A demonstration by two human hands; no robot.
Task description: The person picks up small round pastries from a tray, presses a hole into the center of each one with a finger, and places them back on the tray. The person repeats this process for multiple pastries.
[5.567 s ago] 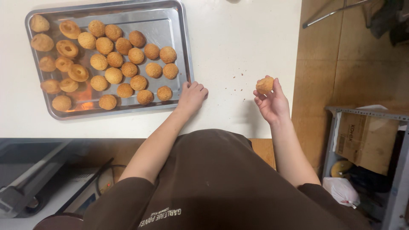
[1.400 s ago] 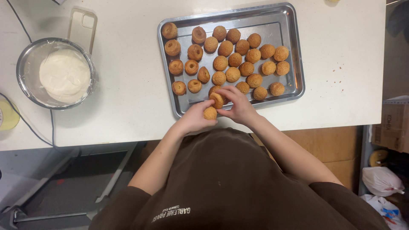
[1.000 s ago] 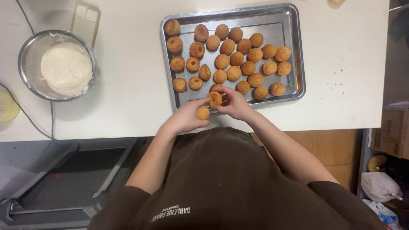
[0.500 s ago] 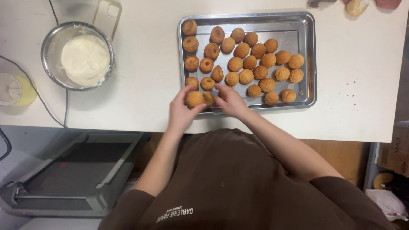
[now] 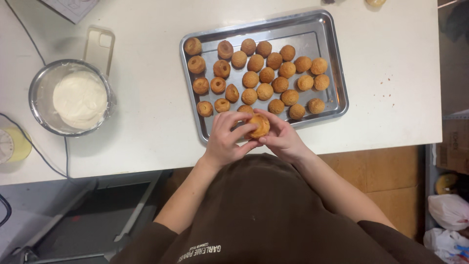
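Note:
A steel baking tray [image 5: 336, 58] on the white counter holds several small round golden pastry puffs [image 5: 266, 74]. Over the tray's near edge, my left hand [image 5: 225, 139] and my right hand [image 5: 282, 137] together grip one golden puff [image 5: 259, 127], fingers wrapped around it from both sides. The puffs on the tray's left side show hollow tops. The near left part of the tray is hidden behind my left hand.
A metal bowl [image 5: 40, 113] of white cream [image 5: 79, 99] stands on the counter to the left, with a cream-coloured phone case [image 5: 99, 46] behind it. A yellow timer [image 5: 12, 145] and a cable lie at the far left. Bags and boxes sit on the floor at right.
Earlier my right hand held a puff beside the tray. My hands have since come together at the tray's near edge and lifted one puff between them; the view has moved closer.

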